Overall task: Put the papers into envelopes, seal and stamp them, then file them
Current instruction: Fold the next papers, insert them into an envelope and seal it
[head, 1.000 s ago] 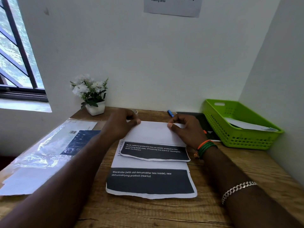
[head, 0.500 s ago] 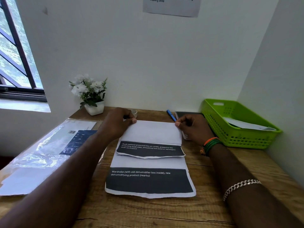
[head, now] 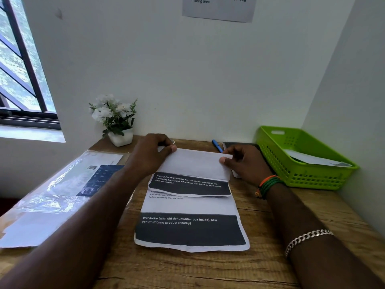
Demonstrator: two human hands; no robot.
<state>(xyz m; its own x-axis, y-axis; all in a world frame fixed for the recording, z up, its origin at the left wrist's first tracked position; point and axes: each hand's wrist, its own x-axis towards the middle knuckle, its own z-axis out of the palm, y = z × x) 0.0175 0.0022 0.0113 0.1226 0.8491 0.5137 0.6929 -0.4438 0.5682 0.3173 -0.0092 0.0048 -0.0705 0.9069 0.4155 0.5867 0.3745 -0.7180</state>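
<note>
I have the folded paper [head: 194,170] pinched at both of its far corners. My left hand [head: 150,155] closes on the far left corner, thumb on top and the other fingers curled behind the fold. My right hand [head: 243,163] grips the far right corner the same way, thumb tip pressed onto the white top face. The paper spans the gap between my two hands, in the middle of the table [head: 208,270] toward its far edge; its near flap, with a dark printed band, hangs down toward me.

Under that flap lies a second paper [head: 190,226], flat on the table and nearer to me, its own dark band close to the near edge. The folded sheet overlaps its far part; neither hand touches it.

Along the left edge of the table lies a clear plastic packet [head: 62,190] with white envelopes inside, just beside my left forearm. At the far left corner stands a small potted plant [head: 116,122] with white flowers. A blue pen [head: 216,145] lies at the far edge just beyond my right hand, with a dark flat thing [head: 239,144] beside it that I cannot make out. At the far right corner sits a green basket [head: 312,180] with white paper or an envelope in it, well apart from the sheet I hold.
</note>
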